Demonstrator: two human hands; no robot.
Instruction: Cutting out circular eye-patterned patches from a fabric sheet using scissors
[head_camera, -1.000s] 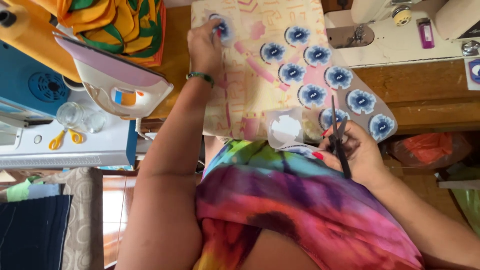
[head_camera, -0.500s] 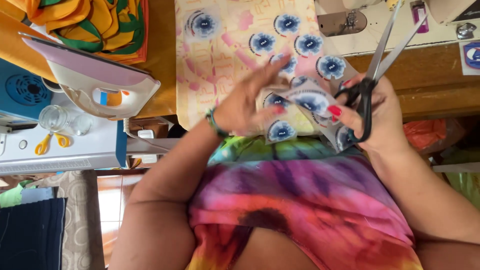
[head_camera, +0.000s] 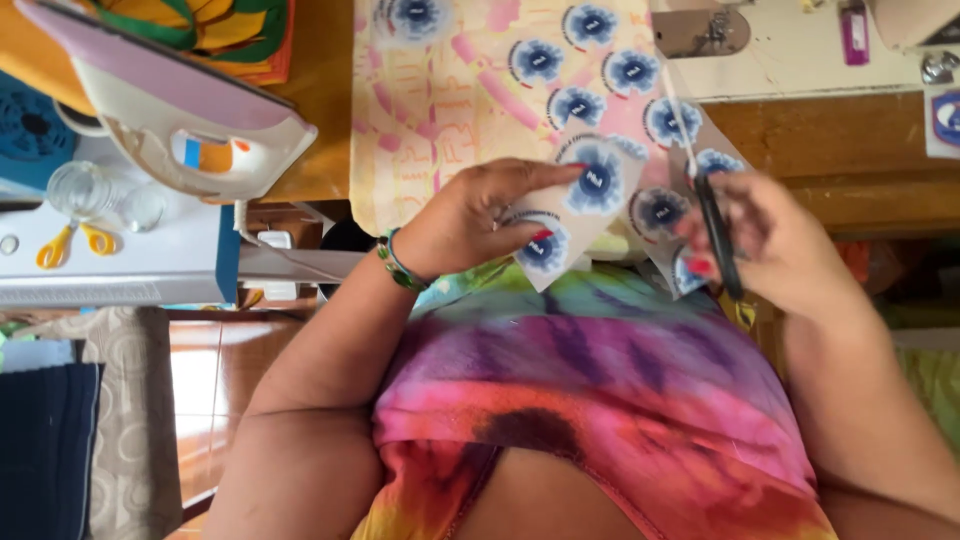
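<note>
My left hand (head_camera: 480, 215) pinches the near edge of the printed fabric (head_camera: 470, 90), thumb and fingers closed on a flap of it with blue round motifs, lifted off the near edge of the wooden table (head_camera: 320, 150). The rest of the cloth, cream and pink, lies flat on the table and runs to its far edge. My right hand (head_camera: 770, 240) is wrapped around the dark handles of the scissors (head_camera: 705, 200), fingers curled through them; the blades point away from me along the cloth's right edge, and motion blur keeps me from telling how far they gape. A white sewing machine (head_camera: 800, 50) sits at the far right of the table. At the table's left end an iron (head_camera: 190, 125) rests tilted. Beyond it, on a lower white surface (head_camera: 120, 270), stands a clear glass jar (head_camera: 85, 195); I cannot tell its contents. Yellow-handled scissors (head_camera: 65, 245) lie just beside it.
</note>
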